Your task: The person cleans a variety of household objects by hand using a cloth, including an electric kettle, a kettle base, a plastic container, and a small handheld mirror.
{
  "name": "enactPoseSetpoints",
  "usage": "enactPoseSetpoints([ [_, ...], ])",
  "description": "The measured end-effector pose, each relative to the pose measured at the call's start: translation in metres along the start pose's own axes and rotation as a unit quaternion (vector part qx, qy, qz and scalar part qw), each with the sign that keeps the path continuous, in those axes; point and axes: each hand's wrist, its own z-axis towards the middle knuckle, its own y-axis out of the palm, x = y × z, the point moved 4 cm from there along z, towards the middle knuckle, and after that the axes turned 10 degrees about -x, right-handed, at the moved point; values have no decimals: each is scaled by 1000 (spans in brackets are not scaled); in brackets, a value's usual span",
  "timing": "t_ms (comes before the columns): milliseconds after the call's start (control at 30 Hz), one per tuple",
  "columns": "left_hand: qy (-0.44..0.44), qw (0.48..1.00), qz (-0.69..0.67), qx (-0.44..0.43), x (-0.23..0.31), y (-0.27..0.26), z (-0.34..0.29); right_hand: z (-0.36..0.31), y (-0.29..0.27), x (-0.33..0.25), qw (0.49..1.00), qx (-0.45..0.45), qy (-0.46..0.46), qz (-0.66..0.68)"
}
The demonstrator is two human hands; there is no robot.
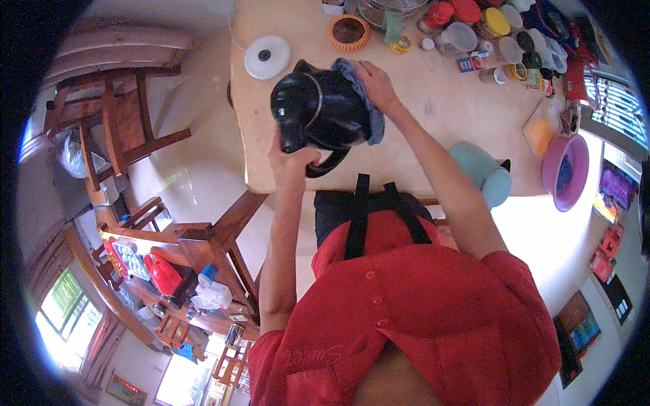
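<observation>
Over the near part of the table I hold a black electric kettle (325, 111), tipped onto its side. My left hand (292, 162) is closed round its handle near the lid end. My right hand (376, 84) presses a blue-grey cloth (371, 111) against the kettle's bottom end. Part of the cloth hangs down past the kettle's edge. To the left of the kettle lies a white round kettle base (267, 57) with a black centre and a thin cord.
An orange fluted bowl (349, 32) stands beyond the kettle. Jars and tubs (460, 37) crowd the far right of the table (433, 149). A teal container (484, 174) and a purple basin (565, 172) are near the right edge. Wooden chairs (122, 122) stand at left.
</observation>
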Motion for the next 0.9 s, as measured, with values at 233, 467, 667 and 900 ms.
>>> enactPoseSetpoints([
  [233, -113, 966, -225, 55, -18, -39, -10, -9, -4, 5, 993, -58, 46, 87],
  [467, -105, 946, -298, 73, -15, -32, -15, -74, 13, -38, 981, 183, -39, 48],
  [667, -94, 959, -254, 88, -23, -17, -24, -97, 25, -37, 977, 207, -12, 45],
  [900, -159, 942, -291, 57, -11, -27, -30, -44, 5, 19, 864, 12, 135, 484],
])
